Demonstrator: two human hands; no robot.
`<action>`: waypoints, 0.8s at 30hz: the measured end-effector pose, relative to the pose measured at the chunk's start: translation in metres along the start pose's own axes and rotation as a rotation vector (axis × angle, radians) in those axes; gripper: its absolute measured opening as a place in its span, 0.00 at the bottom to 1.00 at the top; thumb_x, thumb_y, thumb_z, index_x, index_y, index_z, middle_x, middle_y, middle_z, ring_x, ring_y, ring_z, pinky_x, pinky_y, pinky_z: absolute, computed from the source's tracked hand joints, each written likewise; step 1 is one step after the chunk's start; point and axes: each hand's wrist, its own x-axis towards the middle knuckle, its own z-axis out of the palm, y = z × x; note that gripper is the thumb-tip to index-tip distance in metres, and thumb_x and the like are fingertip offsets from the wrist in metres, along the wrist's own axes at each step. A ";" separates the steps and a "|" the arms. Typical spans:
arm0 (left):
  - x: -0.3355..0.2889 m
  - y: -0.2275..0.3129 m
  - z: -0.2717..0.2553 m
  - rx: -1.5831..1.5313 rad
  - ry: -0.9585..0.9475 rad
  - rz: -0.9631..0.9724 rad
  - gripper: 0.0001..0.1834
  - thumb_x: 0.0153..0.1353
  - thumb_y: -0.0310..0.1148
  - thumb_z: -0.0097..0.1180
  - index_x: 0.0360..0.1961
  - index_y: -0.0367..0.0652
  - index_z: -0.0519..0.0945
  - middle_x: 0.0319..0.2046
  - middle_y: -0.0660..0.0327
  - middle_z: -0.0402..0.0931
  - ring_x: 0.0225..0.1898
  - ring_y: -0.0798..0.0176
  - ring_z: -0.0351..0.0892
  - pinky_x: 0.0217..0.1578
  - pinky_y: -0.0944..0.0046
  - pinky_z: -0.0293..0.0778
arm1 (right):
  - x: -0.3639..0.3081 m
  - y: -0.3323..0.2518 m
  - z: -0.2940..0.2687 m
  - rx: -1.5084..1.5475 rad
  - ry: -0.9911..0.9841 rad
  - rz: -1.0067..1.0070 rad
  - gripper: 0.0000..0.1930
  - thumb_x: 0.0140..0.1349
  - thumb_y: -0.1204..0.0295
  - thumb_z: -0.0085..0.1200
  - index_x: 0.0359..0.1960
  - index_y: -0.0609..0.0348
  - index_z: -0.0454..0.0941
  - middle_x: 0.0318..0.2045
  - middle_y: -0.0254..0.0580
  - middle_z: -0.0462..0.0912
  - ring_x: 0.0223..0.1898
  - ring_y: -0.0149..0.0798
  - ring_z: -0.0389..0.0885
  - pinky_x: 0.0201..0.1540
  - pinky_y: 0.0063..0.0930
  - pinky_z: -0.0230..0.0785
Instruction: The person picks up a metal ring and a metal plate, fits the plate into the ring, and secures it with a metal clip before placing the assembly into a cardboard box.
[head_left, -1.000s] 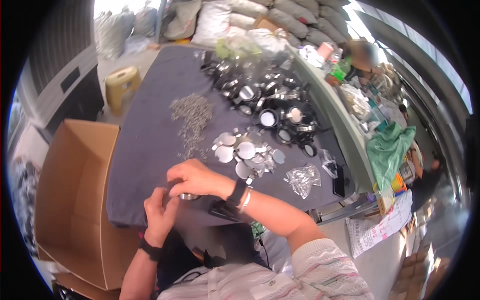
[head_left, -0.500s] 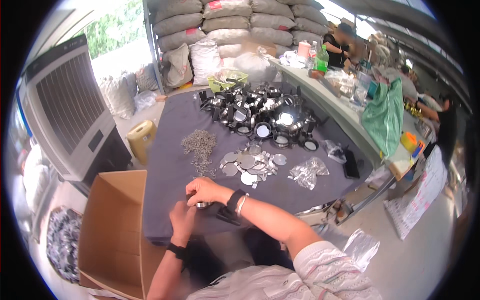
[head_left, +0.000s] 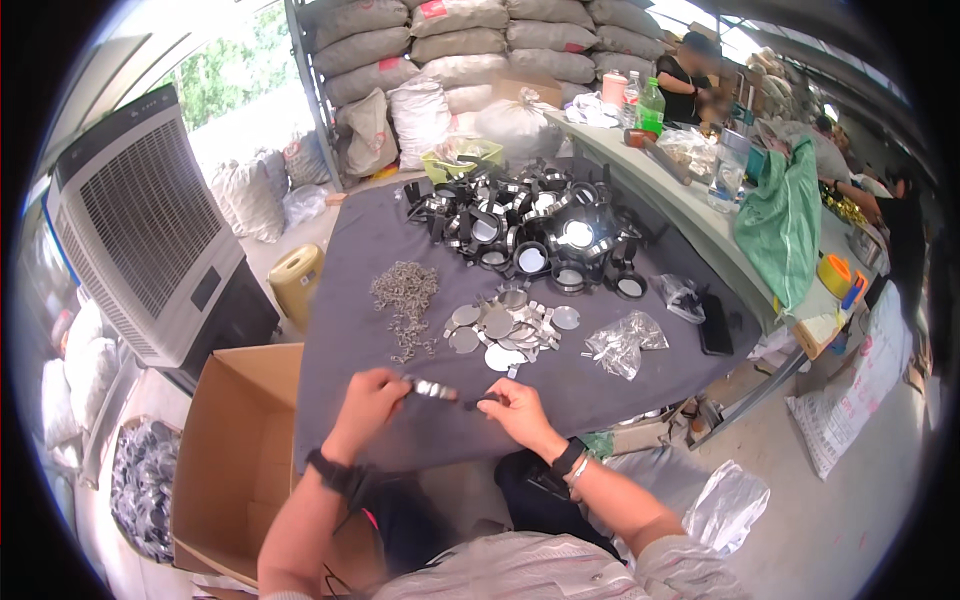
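Observation:
Over the near edge of the table, my left hand (head_left: 366, 408) is closed on a silver-rimmed ring (head_left: 433, 389), seen edge-on and slightly blurred. To its right, the fingers of my right hand (head_left: 520, 414) pinch a small black part (head_left: 487, 399). Blur hides whether this part joins the ring. Beyond my hands lies a loose heap of flat silver discs (head_left: 497, 322). Left of the discs is a pile of small metal fittings (head_left: 404, 290). Farther back, black rings with silver rims and black handles (head_left: 530, 259) form a large heap.
An open cardboard box (head_left: 235, 450) stands left of the table, beside a sack of dark parts (head_left: 146, 490). Clear plastic bags (head_left: 627, 343) and a black phone (head_left: 715, 325) lie at the table's right. An air cooler (head_left: 150, 230) stands at left; a person (head_left: 688, 75) sits at the side bench.
My hands were close together at the near edge, the right over the left. Now they are apart, the right farther right, with the ring showing between them. The view has shifted slightly.

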 end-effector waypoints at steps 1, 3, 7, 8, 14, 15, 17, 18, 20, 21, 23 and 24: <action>0.012 0.021 0.009 0.005 -0.063 0.018 0.09 0.58 0.28 0.53 0.23 0.37 0.77 0.13 0.66 0.68 0.12 0.74 0.63 0.13 0.72 0.57 | -0.003 -0.005 0.002 -0.039 0.020 -0.017 0.08 0.55 0.75 0.61 0.26 0.61 0.73 0.17 0.29 0.73 0.19 0.20 0.70 0.22 0.19 0.62; 0.052 0.065 0.035 -0.078 -0.136 0.077 0.10 0.59 0.30 0.53 0.22 0.38 0.77 0.12 0.66 0.67 0.12 0.74 0.63 0.14 0.72 0.56 | -0.002 -0.006 0.002 -0.190 0.058 -0.075 0.07 0.55 0.76 0.60 0.26 0.62 0.73 0.16 0.29 0.72 0.18 0.20 0.67 0.21 0.19 0.60; 0.148 0.121 0.079 -0.408 -0.100 0.304 0.23 0.58 0.39 0.57 0.48 0.31 0.76 0.33 0.56 0.78 0.28 0.67 0.75 0.30 0.67 0.71 | 0.000 -0.006 0.003 -0.099 0.035 -0.047 0.07 0.55 0.76 0.60 0.26 0.62 0.73 0.16 0.29 0.72 0.18 0.21 0.66 0.21 0.19 0.59; 0.160 0.131 0.085 -0.366 0.004 0.260 0.26 0.55 0.40 0.60 0.47 0.29 0.77 0.35 0.53 0.79 0.31 0.64 0.76 0.35 0.64 0.73 | 0.000 -0.008 0.004 -0.106 0.048 -0.057 0.07 0.55 0.77 0.60 0.26 0.63 0.73 0.16 0.29 0.72 0.18 0.21 0.66 0.21 0.19 0.59; 0.143 0.086 0.072 0.162 -0.134 0.288 0.29 0.52 0.38 0.61 0.50 0.25 0.73 0.43 0.44 0.79 0.46 0.53 0.79 0.47 0.63 0.72 | 0.001 -0.001 0.001 -0.116 0.108 -0.088 0.07 0.55 0.76 0.60 0.26 0.63 0.73 0.16 0.29 0.72 0.18 0.21 0.67 0.21 0.19 0.60; 0.130 0.061 0.050 0.128 -0.104 0.268 0.27 0.53 0.36 0.60 0.50 0.26 0.74 0.41 0.47 0.79 0.42 0.55 0.80 0.43 0.63 0.73 | 0.001 0.000 0.002 -0.125 0.101 -0.084 0.07 0.54 0.76 0.60 0.27 0.63 0.73 0.16 0.29 0.72 0.18 0.21 0.67 0.22 0.19 0.60; 0.084 0.020 -0.016 0.101 0.004 0.118 0.24 0.56 0.34 0.58 0.52 0.30 0.74 0.39 0.54 0.79 0.37 0.62 0.79 0.38 0.64 0.75 | -0.001 0.002 0.005 -0.108 0.080 -0.067 0.07 0.54 0.76 0.60 0.27 0.63 0.74 0.16 0.29 0.73 0.19 0.21 0.67 0.22 0.19 0.61; 0.052 0.008 -0.052 0.106 0.090 -0.010 0.23 0.59 0.34 0.57 0.54 0.34 0.73 0.39 0.59 0.78 0.36 0.66 0.78 0.36 0.66 0.75 | -0.001 0.004 0.011 -0.097 0.071 -0.065 0.06 0.54 0.76 0.60 0.28 0.63 0.74 0.17 0.30 0.73 0.20 0.21 0.68 0.23 0.20 0.62; -0.014 -0.031 -0.114 0.021 0.301 -0.148 0.21 0.60 0.33 0.56 0.53 0.34 0.74 0.38 0.59 0.78 0.35 0.66 0.78 0.35 0.66 0.75 | -0.004 -0.005 0.009 -0.163 0.041 -0.138 0.05 0.54 0.76 0.60 0.30 0.62 0.76 0.20 0.31 0.74 0.21 0.21 0.69 0.24 0.20 0.63; -0.052 -0.051 -0.144 -0.068 0.451 -0.223 0.19 0.61 0.33 0.55 0.51 0.35 0.75 0.36 0.60 0.78 0.33 0.66 0.78 0.34 0.66 0.76 | -0.003 0.000 0.003 -0.241 0.073 -0.159 0.05 0.53 0.77 0.60 0.31 0.61 0.77 0.23 0.31 0.75 0.23 0.22 0.70 0.26 0.20 0.65; -0.126 -0.104 -0.200 -0.210 0.663 -0.208 0.15 0.63 0.32 0.53 0.48 0.35 0.75 0.34 0.59 0.79 0.31 0.65 0.79 0.33 0.66 0.77 | -0.006 -0.012 0.000 -0.114 0.075 -0.093 0.04 0.56 0.78 0.58 0.32 0.61 0.76 0.26 0.30 0.74 0.27 0.24 0.72 0.28 0.19 0.67; -0.166 -0.114 -0.217 -0.223 0.788 -0.253 0.14 0.63 0.33 0.53 0.46 0.36 0.76 0.32 0.58 0.79 0.30 0.64 0.80 0.32 0.65 0.78 | -0.002 -0.005 -0.008 -0.122 0.083 -0.155 0.04 0.58 0.78 0.57 0.34 0.61 0.76 0.30 0.31 0.74 0.29 0.24 0.72 0.29 0.19 0.68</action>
